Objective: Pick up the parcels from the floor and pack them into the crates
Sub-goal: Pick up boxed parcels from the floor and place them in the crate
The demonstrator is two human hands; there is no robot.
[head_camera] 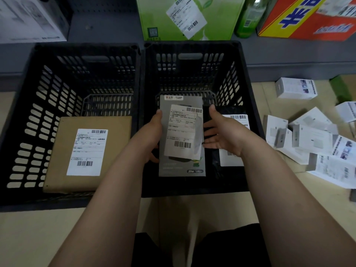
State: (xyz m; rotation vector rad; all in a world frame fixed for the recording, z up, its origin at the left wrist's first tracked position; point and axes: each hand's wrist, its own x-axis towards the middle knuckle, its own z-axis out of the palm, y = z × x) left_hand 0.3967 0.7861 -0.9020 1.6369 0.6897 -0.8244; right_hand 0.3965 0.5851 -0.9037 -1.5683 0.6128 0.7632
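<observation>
The left hand (152, 135) held a grey box (182, 137) by its side edge, with the thumb on the front and the fingers curled round the back. The right hand (221, 133) was spread wide just beside the other edge of the box. Its fingers were straight and it held nothing. I could not tell if its fingertips touched the box. The grey box was between the two hands, over the right crate (192, 49), and it did not look set down yet. Under the right hand, at the bottom of that crate, lay a black bag (227, 112) with a white label. Off to the left of the left hand, a flat brown parcel (86, 153) lay in the left crate (86, 49). So two parcels looked packed, one in each crate, and the grey box looked like the third, ready to go in. Out past the right hand, a heap of white boxes (312, 139) lay on the floor (38, 237), well apart from the hands. Those were left to pick up. Both crates had lots of room. I think the job was only just begun, with most of it left to do.
</observation>
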